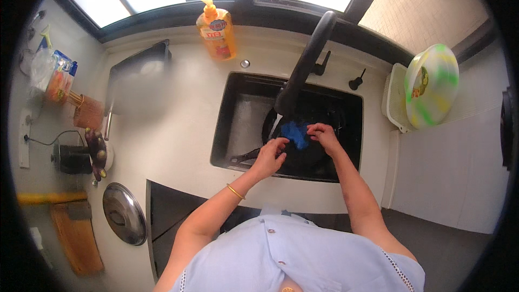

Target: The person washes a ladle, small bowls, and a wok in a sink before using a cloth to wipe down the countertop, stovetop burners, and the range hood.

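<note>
Both my hands are over the black sink (239, 117), on either side of a crumpled blue cloth (295, 133). My left hand (271, 157) has its thumb apart from its curled fingers, and the fingertips come close to the cloth's left edge. At the cloth's right edge, the bent fingertips of my right hand (323, 136) seem to touch it; whether they pinch it is unclear. Beneath lies a dark pan, hard to make out, with its black handle (246, 157) pointing left. A thin water stream (275, 126) falls from the black faucet (306, 61).
Behind the sink stands an orange dish-soap pump bottle (219, 34). To the right, a patterned plastic basin (434, 85) leans by a white basket (391, 95). On the left are a metal lid (123, 213), a blurred dark rack (138, 73) and a wooden board (77, 237).
</note>
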Demonstrator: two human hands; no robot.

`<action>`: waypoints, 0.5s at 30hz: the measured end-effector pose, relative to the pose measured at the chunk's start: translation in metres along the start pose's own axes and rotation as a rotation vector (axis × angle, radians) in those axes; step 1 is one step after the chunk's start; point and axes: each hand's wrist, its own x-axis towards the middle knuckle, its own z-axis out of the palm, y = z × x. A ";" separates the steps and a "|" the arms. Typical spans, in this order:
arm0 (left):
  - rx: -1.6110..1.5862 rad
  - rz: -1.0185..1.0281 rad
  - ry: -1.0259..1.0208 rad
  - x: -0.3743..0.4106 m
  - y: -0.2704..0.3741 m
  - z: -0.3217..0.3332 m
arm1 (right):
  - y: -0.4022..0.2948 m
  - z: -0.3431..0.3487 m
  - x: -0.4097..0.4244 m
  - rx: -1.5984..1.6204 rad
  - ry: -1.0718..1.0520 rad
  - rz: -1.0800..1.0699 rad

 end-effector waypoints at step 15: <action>-0.066 -0.279 0.042 -0.026 -0.014 -0.008 | -0.162 -0.044 0.177 -0.609 0.314 -0.214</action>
